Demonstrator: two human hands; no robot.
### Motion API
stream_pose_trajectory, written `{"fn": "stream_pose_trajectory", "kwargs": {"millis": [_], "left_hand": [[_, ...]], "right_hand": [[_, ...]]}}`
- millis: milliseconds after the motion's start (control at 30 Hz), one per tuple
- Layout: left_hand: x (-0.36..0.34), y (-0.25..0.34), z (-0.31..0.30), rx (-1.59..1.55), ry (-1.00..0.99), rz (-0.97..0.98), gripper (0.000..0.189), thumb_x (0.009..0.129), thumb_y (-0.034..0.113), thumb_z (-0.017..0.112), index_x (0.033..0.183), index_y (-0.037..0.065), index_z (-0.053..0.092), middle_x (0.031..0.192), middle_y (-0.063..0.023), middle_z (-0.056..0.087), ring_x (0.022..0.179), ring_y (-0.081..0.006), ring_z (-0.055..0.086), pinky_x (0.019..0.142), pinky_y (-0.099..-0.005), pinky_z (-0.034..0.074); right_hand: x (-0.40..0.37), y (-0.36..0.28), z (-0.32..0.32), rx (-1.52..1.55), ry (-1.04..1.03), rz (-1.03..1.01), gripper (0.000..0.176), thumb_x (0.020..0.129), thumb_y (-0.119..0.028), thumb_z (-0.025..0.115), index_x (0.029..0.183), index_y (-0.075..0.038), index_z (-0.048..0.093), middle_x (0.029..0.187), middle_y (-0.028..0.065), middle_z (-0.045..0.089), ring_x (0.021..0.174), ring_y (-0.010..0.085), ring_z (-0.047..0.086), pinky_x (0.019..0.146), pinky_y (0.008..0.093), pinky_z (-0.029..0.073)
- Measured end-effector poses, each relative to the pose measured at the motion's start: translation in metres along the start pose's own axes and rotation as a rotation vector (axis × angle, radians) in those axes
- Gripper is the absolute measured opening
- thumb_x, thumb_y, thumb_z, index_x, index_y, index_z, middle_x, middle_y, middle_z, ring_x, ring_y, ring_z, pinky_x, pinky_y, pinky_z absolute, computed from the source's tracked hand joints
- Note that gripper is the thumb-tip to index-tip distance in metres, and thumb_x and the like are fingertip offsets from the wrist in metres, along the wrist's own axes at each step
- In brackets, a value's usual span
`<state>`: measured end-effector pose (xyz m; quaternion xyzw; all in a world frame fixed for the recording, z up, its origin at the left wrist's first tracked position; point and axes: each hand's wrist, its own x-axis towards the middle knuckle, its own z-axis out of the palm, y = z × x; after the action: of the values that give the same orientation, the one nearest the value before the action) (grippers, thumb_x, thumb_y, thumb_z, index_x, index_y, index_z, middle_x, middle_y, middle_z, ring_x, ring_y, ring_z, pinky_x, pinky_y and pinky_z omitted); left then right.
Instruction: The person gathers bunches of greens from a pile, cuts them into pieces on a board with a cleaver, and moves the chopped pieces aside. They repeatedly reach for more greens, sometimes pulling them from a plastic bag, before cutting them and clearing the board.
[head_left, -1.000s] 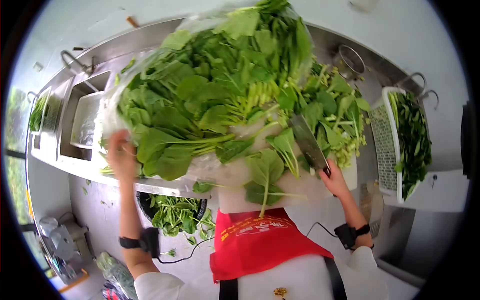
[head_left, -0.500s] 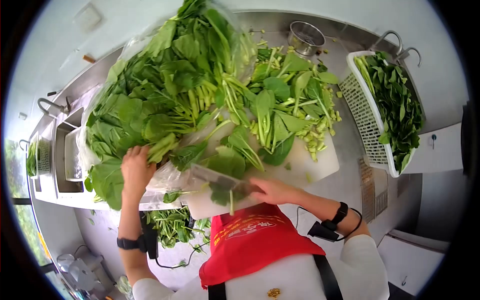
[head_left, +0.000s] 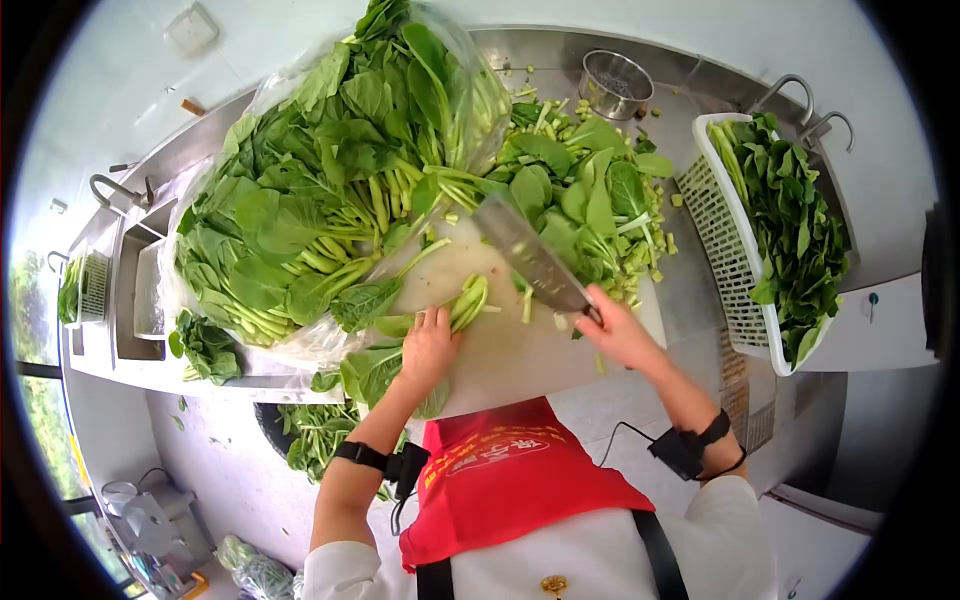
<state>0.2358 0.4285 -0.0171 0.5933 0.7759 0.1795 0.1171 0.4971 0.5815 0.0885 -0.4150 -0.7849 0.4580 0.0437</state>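
While greens (head_left: 598, 205) litter board (head_left: 525, 350), wall (head_left: 800, 40) backs counter (head_left: 692, 265).

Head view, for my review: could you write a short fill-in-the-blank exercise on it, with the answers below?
The wide-bladed metal cleaver is gripped by one hand, the person's ____. The other hand touches green leafy stalks on a white plastic cutting ____. The big heap of green leaves lies in a clear plastic ____. The person's cloth apron is mostly ____.

Answers: right; board; bag; red.
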Motion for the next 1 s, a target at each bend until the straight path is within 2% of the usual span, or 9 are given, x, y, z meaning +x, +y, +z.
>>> {"fn": "stream_pose_trajectory", "kwargs": {"millis": [133,400,500,567,667,767,800,933,1000], "left_hand": [[-0.002,0.001,0.001,0.03,0.029,0.053,0.035,0.075,0.015,0.066,0.102,0.001,0.048,0.098,-0.0179,0.052,0.091,-0.038,0.055,0.077,-0.0464,0.048],[-0.002,-0.001,-0.002,-0.01,-0.035,0.006,0.044,0.075,0.016,0.068,0.113,0.003,0.05,0.105,-0.0186,0.053,0.099,-0.0364,0.056,0.08,-0.0455,0.048],[0.005,-0.002,-0.039,-0.371,-0.066,-0.168,0.056,0.076,0.022,0.073,0.122,0.004,0.048,0.102,-0.0199,0.058,0.09,-0.0334,0.061,0.078,-0.0399,0.05],[0.011,-0.01,-0.07,-0.875,-0.168,-0.352,0.054,0.08,0.025,0.075,0.124,0.002,0.055,0.086,-0.0068,0.066,0.073,-0.0123,0.057,0.071,-0.0254,0.047],[0.011,-0.032,-0.107,-1.079,-0.249,-0.427,0.037,0.082,0.021,0.073,0.112,0.002,0.064,0.09,0.0032,0.062,0.077,-0.0056,0.053,0.07,-0.021,0.043],[0.014,-0.055,-0.115,-0.732,0.078,-0.103,0.026,0.081,0.014,0.073,0.102,0.001,0.063,0.09,0.0007,0.061,0.079,-0.0091,0.054,0.073,-0.0223,0.043],[0.016,-0.045,-0.13,-0.937,0.002,-0.253,0.023,0.081,0.006,0.07,0.101,0.002,0.058,0.091,-0.0026,0.061,0.078,-0.013,0.058,0.074,-0.0244,0.046],[0.021,-0.018,-0.181,-1.161,0.213,-0.2,0.024,0.083,0.0,0.064,0.103,0.004,0.052,0.095,-0.0071,0.065,0.082,-0.0154,0.063,0.075,-0.0295,0.052],[0.025,-0.004,-0.199,-0.859,0.223,-0.123,0.021,0.085,0.003,0.063,0.104,0.006,0.054,0.097,-0.0061,0.065,0.091,-0.0181,0.063,0.083,-0.0321,0.05]], "right_hand": [[-0.011,-0.025,0.011,-0.118,-0.069,-0.191,0.022,0.088,-0.018,0.056,0.101,-0.006,0.042,0.068,0.0185,0.058,0.063,0.0403,0.056,0.056,0.0463,0.041],[0.018,-0.03,0.051,-0.254,-0.113,-0.13,0.022,0.089,-0.015,0.053,0.105,-0.004,0.042,0.072,0.0206,0.061,0.068,0.0428,0.058,0.058,0.0514,0.042],[0.034,-0.019,0.065,-0.191,-0.06,-0.185,0.023,0.088,-0.015,0.054,0.105,-0.005,0.042,0.074,0.0208,0.061,0.068,0.0427,0.058,0.058,0.0509,0.043],[0.036,-0.014,0.056,-0.112,-0.059,-0.142,0.024,0.088,-0.016,0.055,0.105,-0.006,0.042,0.075,0.021,0.062,0.069,0.0428,0.059,0.059,0.0504,0.044],[0.04,-0.006,0.052,-0.012,-0.021,-0.055,0.026,0.087,-0.018,0.057,0.105,-0.005,0.043,0.072,0.0188,0.06,0.067,0.0397,0.058,0.058,0.0465,0.043],[0.04,-0.004,0.052,0.032,-0.001,-0.028,0.028,0.087,-0.018,0.059,0.104,-0.003,0.044,0.069,0.0167,0.059,0.062,0.0357,0.056,0.057,0.0429,0.042],[0.039,-0.005,0.052,0.028,0.002,-0.026,0.028,0.087,-0.018,0.059,0.104,-0.002,0.044,0.069,0.0167,0.058,0.061,0.0353,0.055,0.057,0.0425,0.042],[0.037,-0.008,0.052,0.0,-0.009,-0.012,0.028,0.086,-0.017,0.059,0.103,-0.002,0.044,0.067,0.0161,0.057,0.06,0.0342,0.054,0.056,0.0419,0.042],[0.035,-0.016,0.05,0.036,0.009,0.0,0.027,0.086,-0.017,0.059,0.103,-0.001,0.044,0.066,0.0161,0.056,0.059,0.0339,0.054,0.055,0.0418,0.041]]}}
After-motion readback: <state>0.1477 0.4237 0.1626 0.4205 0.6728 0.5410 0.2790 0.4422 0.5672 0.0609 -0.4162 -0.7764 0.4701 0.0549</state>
